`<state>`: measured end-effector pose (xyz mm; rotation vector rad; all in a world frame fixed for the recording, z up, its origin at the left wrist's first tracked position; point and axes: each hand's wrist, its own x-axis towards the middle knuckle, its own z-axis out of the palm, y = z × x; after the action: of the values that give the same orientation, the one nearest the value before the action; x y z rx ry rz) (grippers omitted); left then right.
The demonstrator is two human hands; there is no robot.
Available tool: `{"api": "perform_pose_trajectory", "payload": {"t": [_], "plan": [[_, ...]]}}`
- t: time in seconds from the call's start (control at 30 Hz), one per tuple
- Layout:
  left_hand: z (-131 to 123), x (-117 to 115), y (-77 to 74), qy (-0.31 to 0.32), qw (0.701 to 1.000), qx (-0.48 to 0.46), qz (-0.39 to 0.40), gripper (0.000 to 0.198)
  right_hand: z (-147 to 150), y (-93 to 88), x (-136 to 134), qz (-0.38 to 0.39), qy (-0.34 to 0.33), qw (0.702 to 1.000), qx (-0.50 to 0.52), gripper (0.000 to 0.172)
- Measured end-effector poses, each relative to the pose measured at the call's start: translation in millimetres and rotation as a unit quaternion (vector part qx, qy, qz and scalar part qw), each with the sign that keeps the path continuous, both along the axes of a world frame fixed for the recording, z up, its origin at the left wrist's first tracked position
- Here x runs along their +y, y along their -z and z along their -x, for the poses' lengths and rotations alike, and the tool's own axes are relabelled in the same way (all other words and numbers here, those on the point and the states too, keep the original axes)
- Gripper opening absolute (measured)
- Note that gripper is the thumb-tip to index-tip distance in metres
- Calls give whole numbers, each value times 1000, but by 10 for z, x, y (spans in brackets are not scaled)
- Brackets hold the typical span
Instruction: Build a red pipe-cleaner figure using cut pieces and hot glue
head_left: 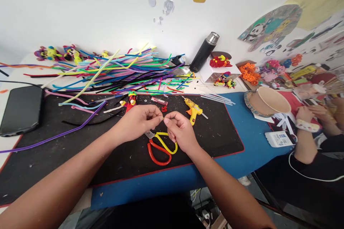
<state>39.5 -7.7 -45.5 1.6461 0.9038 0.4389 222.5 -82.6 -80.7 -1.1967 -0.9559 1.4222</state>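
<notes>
My left hand and my right hand meet over the black mat, both pinched on a tiny thin piece between their fingertips; I cannot make out what it is. Under them lie scissors with one red and one yellow handle. A yellow glue gun lies just beyond my right hand. A small red and yellow pipe-cleaner figure stands beyond my left hand.
A heap of coloured pipe cleaners covers the back of the table. A phone lies at the left, a dark flask leans at the wall. Another person's hands work at the right, next to a paper cup.
</notes>
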Motion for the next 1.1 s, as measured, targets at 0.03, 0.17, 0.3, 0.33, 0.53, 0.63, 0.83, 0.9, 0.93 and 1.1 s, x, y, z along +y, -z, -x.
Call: {"api": "perform_pose_trajectory", "payload": {"t": [0.03,0.17,0.3,0.33,0.53,0.63,0.83,0.9,0.93,1.1], "plan": [[1,3,0,3,1000,-2,13,25,-2,4,-2,2,-3,1000,3,34],[-2,23,-8,16,997,-20,68,26,-7,10,-3,8,-7,1000,21,34],[0,42,-9,28,995,-32,95,25,-12,2,1,3,-11,999,36,33],[1,44,-7,30,994,-33,99,25,-14,2,1,3,-13,999,37,32],[-12,37,4,33,992,-38,115,27,-21,22,-9,5,-20,999,40,31],[-23,36,6,30,990,-43,130,27,-23,21,-11,8,-21,999,43,31],[-19,51,33,16,983,-63,173,23,-23,10,-13,14,-29,997,66,33],[-17,53,46,13,981,-70,183,22,-23,14,-16,17,-29,997,72,33],[-18,53,50,12,980,-72,187,23,-23,16,-17,18,-29,997,74,32],[-25,48,58,11,976,-78,202,23,-26,24,-19,15,-31,995,92,30]]}}
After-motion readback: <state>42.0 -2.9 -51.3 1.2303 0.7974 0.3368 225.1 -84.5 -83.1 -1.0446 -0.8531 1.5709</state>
